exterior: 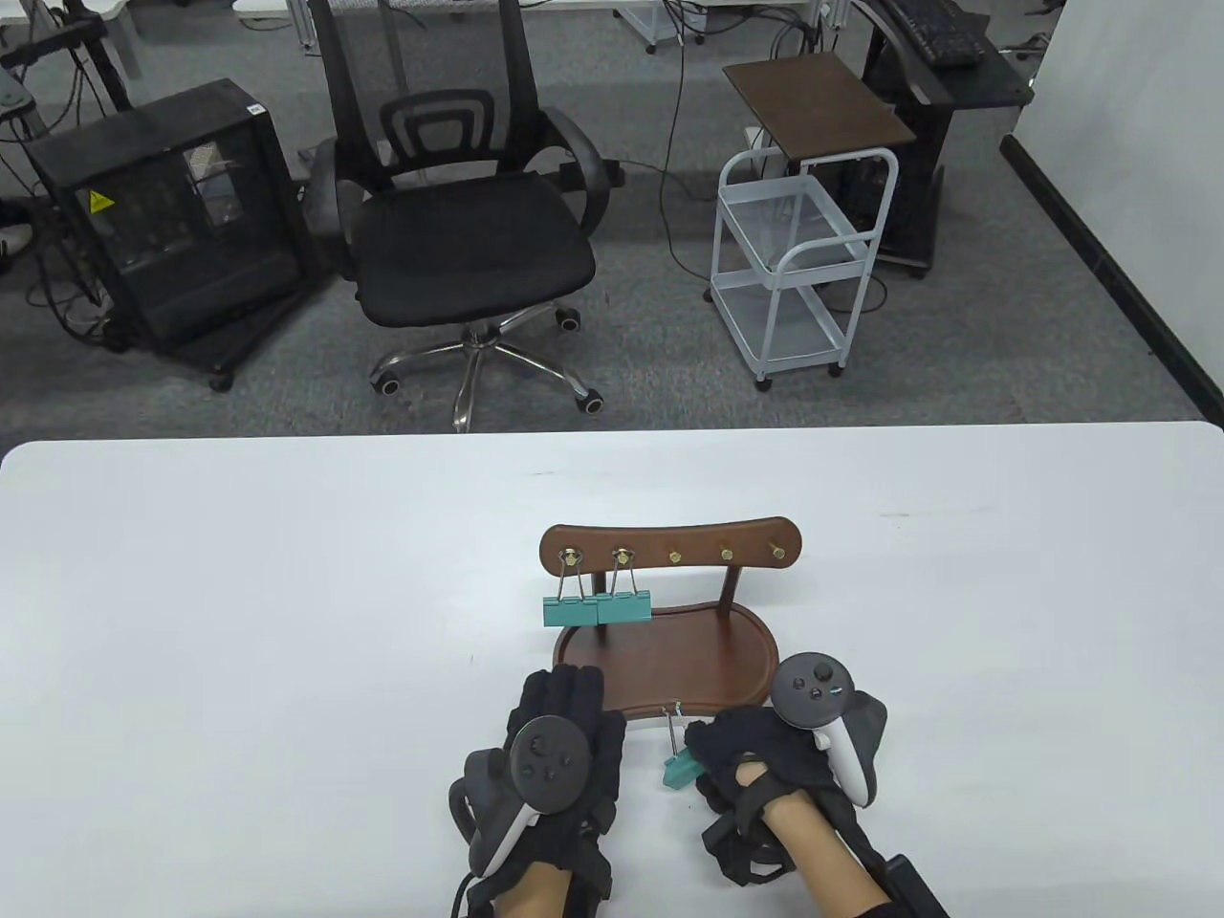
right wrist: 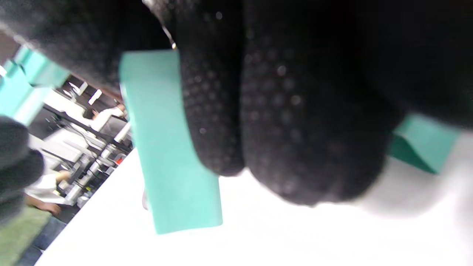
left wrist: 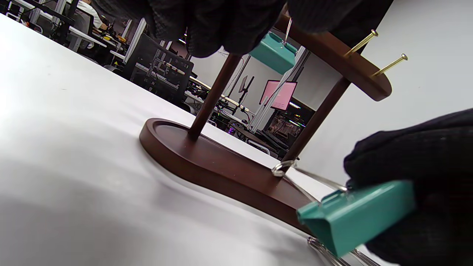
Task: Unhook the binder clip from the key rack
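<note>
Beyond the white table (exterior: 239, 593) ahead of the hands we see grey carpet (exterior: 669, 363). A black office chair (exterior: 469, 229) stands straight ahead, a black computer case (exterior: 167, 215) far to the left, and a white wire cart (exterior: 798, 268) with a brown side table (exterior: 813, 100) to the right.

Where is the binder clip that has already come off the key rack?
In the table view the binder clip is held by the right hand, just in front of the key rack base, right of the left hand.
</note>
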Action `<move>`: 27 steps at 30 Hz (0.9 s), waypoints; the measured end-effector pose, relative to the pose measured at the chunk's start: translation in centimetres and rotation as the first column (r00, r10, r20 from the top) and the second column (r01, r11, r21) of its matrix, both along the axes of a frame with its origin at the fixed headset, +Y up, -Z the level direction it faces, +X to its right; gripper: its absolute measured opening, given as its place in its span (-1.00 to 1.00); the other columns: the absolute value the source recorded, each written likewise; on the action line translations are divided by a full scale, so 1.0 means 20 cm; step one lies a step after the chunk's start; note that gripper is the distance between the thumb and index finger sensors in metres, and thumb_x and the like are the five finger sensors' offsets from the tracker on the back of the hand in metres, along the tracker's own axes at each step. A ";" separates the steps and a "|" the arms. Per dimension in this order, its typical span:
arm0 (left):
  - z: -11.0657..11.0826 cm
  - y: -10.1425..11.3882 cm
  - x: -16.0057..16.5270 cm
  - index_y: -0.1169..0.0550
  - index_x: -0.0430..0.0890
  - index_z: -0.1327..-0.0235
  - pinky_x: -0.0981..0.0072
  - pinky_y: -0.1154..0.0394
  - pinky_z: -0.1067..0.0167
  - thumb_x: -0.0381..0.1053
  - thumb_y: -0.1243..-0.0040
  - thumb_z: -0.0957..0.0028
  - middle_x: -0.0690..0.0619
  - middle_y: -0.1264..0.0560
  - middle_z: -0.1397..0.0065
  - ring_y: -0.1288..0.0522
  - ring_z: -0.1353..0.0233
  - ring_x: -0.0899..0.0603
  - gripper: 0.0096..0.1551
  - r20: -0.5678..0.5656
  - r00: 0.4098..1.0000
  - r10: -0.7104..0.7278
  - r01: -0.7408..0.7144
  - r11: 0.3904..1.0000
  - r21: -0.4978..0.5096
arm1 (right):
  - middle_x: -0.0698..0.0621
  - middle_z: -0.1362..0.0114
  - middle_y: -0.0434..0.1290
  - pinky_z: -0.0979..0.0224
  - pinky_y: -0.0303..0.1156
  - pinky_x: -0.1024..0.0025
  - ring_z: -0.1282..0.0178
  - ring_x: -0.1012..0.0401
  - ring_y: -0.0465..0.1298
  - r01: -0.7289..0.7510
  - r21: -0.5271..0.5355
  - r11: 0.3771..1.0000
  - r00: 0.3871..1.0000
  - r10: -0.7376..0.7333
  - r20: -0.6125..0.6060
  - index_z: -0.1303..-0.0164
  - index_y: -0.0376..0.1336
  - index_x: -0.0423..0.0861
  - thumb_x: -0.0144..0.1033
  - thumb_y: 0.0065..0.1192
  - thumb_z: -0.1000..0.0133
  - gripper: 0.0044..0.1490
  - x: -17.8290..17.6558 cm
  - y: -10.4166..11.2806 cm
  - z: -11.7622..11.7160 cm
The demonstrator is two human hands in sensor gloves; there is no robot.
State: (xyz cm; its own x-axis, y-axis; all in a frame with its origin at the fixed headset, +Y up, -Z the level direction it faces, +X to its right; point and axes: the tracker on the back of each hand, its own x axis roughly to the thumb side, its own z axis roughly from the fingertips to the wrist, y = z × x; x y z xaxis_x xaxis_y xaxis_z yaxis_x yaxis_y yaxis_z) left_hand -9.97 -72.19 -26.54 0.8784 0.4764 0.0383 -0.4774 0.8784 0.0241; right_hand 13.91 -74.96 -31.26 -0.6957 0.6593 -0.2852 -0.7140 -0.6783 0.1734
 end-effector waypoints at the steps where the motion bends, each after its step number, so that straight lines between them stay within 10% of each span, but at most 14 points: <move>1: 0.00 0.00 0.00 -0.35 0.06 -0.59 -0.16 -0.16 -0.49 0.27 0.09 -0.16 -0.02 -0.27 -0.71 -0.13 -0.70 -0.25 -0.28 0.000 1.000 0.001 -0.001 1.000 0.000 | -0.16 0.48 0.77 0.64 0.71 0.32 0.66 0.07 0.77 -0.022 -0.011 1.000 1.000 0.022 -0.006 0.28 0.50 -0.25 0.01 0.43 0.15 -0.43 -0.01 0.00 -0.01; 14: 0.00 0.00 0.00 -0.35 0.06 -0.59 -0.16 -0.16 -0.49 0.27 0.09 -0.16 -0.03 -0.27 -0.71 -0.13 -0.70 -0.25 -0.28 0.006 1.000 0.014 -0.014 1.000 0.005 | -0.18 0.49 0.77 0.67 0.71 0.32 0.68 0.06 0.77 -0.202 -0.068 0.977 0.977 0.196 -0.083 0.26 0.50 -0.28 -0.04 0.39 0.10 -0.46 -0.13 -0.02 -0.05; 27: 0.00 0.00 0.00 -0.35 0.06 -0.59 -0.16 -0.16 -0.49 0.27 0.08 -0.16 -0.03 -0.27 -0.71 -0.13 -0.70 -0.25 -0.28 0.007 1.000 0.010 -0.010 1.000 0.007 | -0.10 0.53 0.77 0.67 0.70 0.32 0.72 0.11 0.77 -0.504 0.094 0.859 0.843 0.513 -0.164 0.30 0.52 -0.21 0.03 0.39 0.12 -0.46 -0.21 0.04 -0.06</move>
